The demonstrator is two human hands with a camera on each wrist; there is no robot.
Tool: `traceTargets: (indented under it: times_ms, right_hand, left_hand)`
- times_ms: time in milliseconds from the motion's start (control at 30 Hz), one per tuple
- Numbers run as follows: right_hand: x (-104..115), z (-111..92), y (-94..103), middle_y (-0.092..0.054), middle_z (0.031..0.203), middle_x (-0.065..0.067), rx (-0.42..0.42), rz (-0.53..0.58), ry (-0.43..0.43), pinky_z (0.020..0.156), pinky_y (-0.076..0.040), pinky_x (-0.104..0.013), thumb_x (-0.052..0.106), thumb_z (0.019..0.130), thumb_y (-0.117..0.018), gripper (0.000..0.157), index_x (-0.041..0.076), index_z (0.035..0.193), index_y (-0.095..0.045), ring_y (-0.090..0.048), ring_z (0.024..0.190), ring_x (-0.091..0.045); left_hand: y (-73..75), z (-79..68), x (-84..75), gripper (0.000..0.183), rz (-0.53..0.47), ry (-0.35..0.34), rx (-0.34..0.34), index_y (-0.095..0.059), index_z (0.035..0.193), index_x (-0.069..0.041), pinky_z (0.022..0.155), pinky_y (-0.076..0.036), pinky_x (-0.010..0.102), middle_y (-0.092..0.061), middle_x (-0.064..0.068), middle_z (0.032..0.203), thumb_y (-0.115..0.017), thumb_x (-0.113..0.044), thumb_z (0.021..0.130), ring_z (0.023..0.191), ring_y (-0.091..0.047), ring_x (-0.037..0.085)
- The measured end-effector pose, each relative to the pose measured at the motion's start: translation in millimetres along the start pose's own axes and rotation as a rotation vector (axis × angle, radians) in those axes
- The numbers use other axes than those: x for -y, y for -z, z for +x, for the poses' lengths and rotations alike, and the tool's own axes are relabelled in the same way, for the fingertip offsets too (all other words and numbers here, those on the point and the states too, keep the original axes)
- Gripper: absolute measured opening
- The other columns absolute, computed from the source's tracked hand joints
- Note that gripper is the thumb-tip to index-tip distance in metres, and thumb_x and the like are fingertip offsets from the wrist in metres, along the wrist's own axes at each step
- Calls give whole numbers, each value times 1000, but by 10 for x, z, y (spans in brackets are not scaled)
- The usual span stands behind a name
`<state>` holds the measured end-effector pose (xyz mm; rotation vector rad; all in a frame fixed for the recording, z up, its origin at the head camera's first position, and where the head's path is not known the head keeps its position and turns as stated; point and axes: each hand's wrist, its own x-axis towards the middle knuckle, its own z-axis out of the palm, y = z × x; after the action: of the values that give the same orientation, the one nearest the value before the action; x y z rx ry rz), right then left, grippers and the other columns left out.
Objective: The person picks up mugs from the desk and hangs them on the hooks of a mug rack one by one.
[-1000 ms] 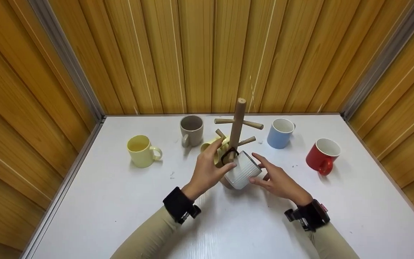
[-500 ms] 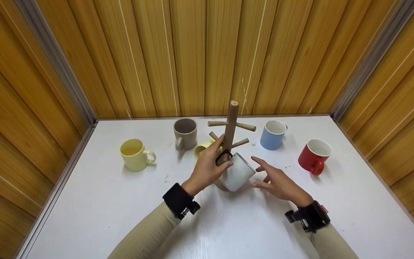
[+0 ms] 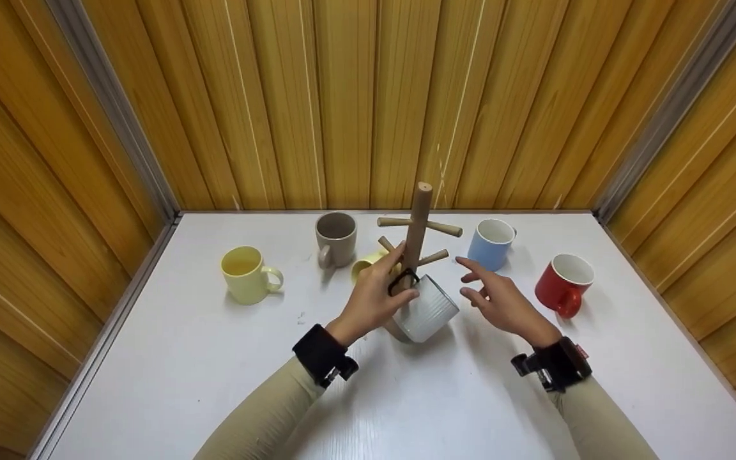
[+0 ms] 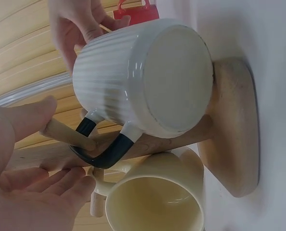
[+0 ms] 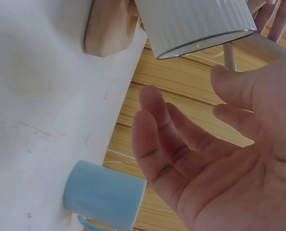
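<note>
A white ribbed mug (image 3: 429,310) with a dark handle hangs tilted on a low front peg of the wooden mug tree (image 3: 418,223). My left hand (image 3: 371,291) holds the tree from the left. In the left wrist view its thumb (image 4: 39,113) lies at the tip of that peg, and its fingers (image 4: 68,187) are at the post. A pale yellow mug (image 4: 155,204) hangs behind, partly hidden by my left hand in the head view. My right hand (image 3: 505,303) is apart from the white mug, fingers loosely bent and holding nothing, near the light blue mug (image 3: 490,246).
A yellow mug (image 3: 246,276) stands at the left and a taupe mug (image 3: 337,239) at the back, left of the tree. To the right is a red mug (image 3: 563,284). Wood-patterned walls (image 3: 342,102) bound the white table (image 3: 214,383) at the back and sides.
My right hand has drawn off the white mug's rim and moved right and farther back, toward the light blue mug. My left hand stays at the tree.
</note>
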<state>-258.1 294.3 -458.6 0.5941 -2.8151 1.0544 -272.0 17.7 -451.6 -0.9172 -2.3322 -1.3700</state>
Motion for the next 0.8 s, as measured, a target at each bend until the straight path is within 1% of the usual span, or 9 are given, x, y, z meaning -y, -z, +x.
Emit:
traceTargets:
  times_ms: [200,300,433,533,600,700,800]
  right_hand:
    - [77,249,79,-69,118,-23,-66,-15,72,66,-58,-32,4,100,-66,55,4,151,-47,-69,73,-21]
    - [120,365,89,-71,115,-20,-82,-48,100,65,-56,-30,5,100,-66,52,4,149,-50,-66,70,-17]
    - [169,502,68,-73,112,-17,-82,-77,132,63,-54,-29,7,101,-64,45,4,146,-55,-65,68,-16]
    - [186,565,41,-73,107,-15,-75,-83,160,63,-53,-28,7,102,-63,37,2,138,-62,-65,67,-19]
    - [185,589,26,-73,104,-13,-78,-93,176,63,-53,-28,7,102,-63,29,2,131,-67,-64,67,-19]
    - [173,610,11,-74,99,-9,-91,-116,200,63,-52,-28,7,101,-64,20,3,119,-72,-63,66,-16]
    - [164,633,1,-73,94,-6,-97,-126,215,63,-52,-28,8,101,-65,15,4,112,-74,-62,66,-14]
  left_hand:
    - [13,9,-5,84,16,-5,2,-43,153,3,108,-48,40,-61,19,140,-87,-13,83,126,-61,28]
    - [21,6,-14,84,29,-16,4,-43,152,4,107,-49,41,-61,19,140,-87,-13,82,125,-61,30]
    - [25,15,-14,85,14,-8,15,-42,153,4,108,-48,40,-59,18,143,-87,-12,83,127,-60,29]
    - [20,23,-13,86,-1,2,23,-41,154,4,109,-47,39,-58,17,144,-87,-11,82,129,-59,28]
    - [19,28,-12,86,-2,1,29,-40,154,4,108,-47,38,-59,17,144,-87,-10,83,128,-59,28]
    - [19,29,-3,86,10,-8,37,-40,154,4,109,-47,39,-57,17,146,-86,-11,83,131,-58,28]
    - [33,28,5,85,15,-12,37,-41,154,3,111,-45,39,-55,17,148,-86,-12,84,133,-56,28]
